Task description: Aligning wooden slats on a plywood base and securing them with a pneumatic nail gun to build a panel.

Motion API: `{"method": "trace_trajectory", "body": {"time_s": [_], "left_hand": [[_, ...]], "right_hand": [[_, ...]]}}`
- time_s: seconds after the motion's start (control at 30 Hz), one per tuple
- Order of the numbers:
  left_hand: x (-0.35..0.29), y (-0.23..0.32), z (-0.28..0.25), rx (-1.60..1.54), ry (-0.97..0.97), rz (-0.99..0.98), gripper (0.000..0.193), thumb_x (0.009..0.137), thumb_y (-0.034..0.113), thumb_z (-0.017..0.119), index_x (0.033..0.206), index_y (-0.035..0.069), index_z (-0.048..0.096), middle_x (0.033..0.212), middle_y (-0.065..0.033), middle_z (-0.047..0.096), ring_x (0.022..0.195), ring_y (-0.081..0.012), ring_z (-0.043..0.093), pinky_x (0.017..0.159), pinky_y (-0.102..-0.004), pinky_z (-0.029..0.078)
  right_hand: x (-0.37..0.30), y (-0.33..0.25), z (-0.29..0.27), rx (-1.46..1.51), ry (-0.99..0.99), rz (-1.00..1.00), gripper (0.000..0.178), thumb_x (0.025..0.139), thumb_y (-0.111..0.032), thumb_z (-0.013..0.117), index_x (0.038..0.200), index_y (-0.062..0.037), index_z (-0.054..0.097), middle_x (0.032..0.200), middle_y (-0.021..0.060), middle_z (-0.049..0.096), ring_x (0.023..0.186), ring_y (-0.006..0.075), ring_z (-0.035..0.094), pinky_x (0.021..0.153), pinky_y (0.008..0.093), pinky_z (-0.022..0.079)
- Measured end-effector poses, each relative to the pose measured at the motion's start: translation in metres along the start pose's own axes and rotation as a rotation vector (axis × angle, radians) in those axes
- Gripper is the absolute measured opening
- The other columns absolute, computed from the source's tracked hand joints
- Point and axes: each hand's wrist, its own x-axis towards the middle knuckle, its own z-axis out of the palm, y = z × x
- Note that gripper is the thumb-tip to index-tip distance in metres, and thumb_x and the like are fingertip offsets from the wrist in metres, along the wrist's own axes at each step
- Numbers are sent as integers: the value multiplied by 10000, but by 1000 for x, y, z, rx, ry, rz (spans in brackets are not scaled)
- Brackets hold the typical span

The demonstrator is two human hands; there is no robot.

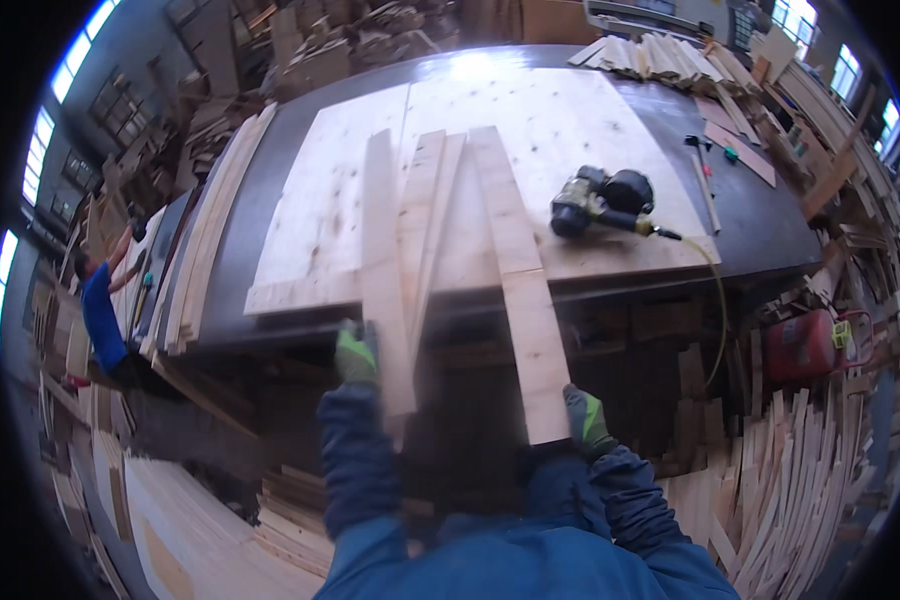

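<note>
My right hand [588,418], in a green and grey glove, grips the near end of a long wooden board [520,285] that slants away across the table's edge. At the left, my left hand [356,355], gloved alike and slightly blurred, holds the left edge of another wooden board [382,240]; its fingers are partly hidden. Two narrower strips [422,200] lie between these boards, their near ends partly covered by the left one. Beneath them is a large pale wooden panel [530,110]. A nail gun [602,203] rests on the panel, right of the boards.
The dark worktable [240,270] carries the panel, long planks [220,230] at left, a hammer [705,180] and wood strips [660,58] at far right. A yellow air hose [722,320] hangs over the edge. A red tank [802,345] stands at right. Another person [105,310] works at far left.
</note>
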Motion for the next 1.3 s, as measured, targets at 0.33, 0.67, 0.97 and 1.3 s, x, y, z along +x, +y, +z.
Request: {"method": "trace_trajectory", "body": {"time_s": [0.33,0.67,0.97,1.3], "left_hand": [[-111,294,163,-347,-785,-147,1393,1062,614,992,1980,-70,199,1819,-295,615,1650,-397,654,1363,-501,540],[41,317,238,-1379,-1149,-736,748,1260,417,658,1826,-55,536,1658,-276,763,1493,-427,778,1307,-548,630],[65,291,343,-552,-688,-420,565,1272,391,733,1633,-43,756,1463,-217,881,1314,-304,845,1140,-451,674],[-23,403,485,-157,-251,56,533,1270,252,793,1719,-26,720,1490,-125,871,1233,-184,812,1083,-385,670]], "right_hand": [[122,-209,-37,-355,-424,-127,418,1288,-396,673,1371,-13,817,1168,210,879,1157,379,888,964,504,673],[308,-423,-71,-669,-977,-404,687,1173,-463,817,1724,-68,706,1333,295,894,1216,492,882,1037,568,679],[586,-339,-256,-1448,336,-820,839,938,-316,965,1654,9,674,1506,266,730,1363,506,726,1049,676,573],[706,-218,-299,-1386,10,-963,244,1098,-298,741,1216,-126,868,1035,129,861,935,420,811,855,693,548]]}}
